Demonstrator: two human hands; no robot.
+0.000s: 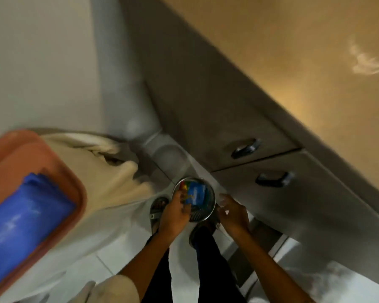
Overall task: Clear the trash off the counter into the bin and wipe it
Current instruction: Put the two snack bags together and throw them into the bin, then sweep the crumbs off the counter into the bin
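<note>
A small round metal bin (207,212) stands on the floor between my feet, below the cabinet front. Colourful trash lies in its mouth: a blue wrapper (197,193) and red and yellow scraps (183,186). My left hand (176,213) reaches over the bin's left rim, with its fingers curled on the blue wrapper. My right hand (233,213) hovers just to the right of the bin with its fingers spread and nothing in it. The tan counter (293,51) runs across the upper right. The whole view is blurred by motion.
Grey cabinet drawers with two dark handles (245,147) (274,178) stand right behind the bin. An orange tray (31,154) with a blue object (24,226) fills the left side. Next to it lies a cream cloth (101,169). My sandalled foot (158,209) is beside the bin.
</note>
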